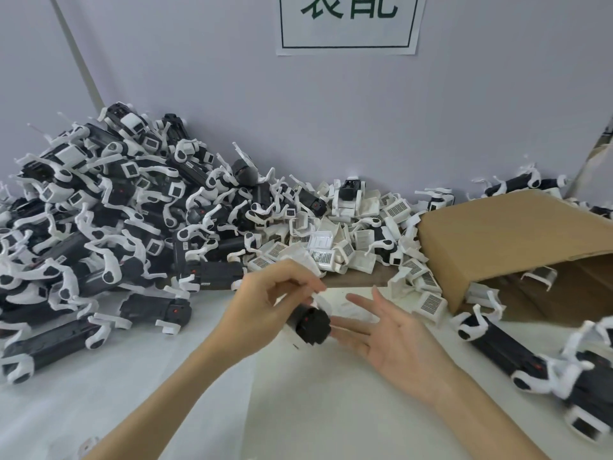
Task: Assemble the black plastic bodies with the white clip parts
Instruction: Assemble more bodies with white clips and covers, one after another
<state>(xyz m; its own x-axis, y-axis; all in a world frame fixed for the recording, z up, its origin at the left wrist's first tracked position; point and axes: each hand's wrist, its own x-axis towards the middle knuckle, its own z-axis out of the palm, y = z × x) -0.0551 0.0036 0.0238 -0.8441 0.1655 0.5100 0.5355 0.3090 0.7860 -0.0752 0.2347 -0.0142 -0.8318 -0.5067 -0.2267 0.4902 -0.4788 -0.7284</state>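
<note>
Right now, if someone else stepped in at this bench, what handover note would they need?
Left hand: grips a black body, fingers pinching a white clip at its top end; whether it is seated cannot be told.
Right hand: open, palm up, fingertips near the body.
Done: large pile of assembled units on the left.
Left: loose white clip parts heaped centre, beside the cardboard box; more units lie on the right.

An assembly workbench (factory-like): heaped black-and-white parts [99,220], a carton [504,240], a wall sign [348,21].
</note>
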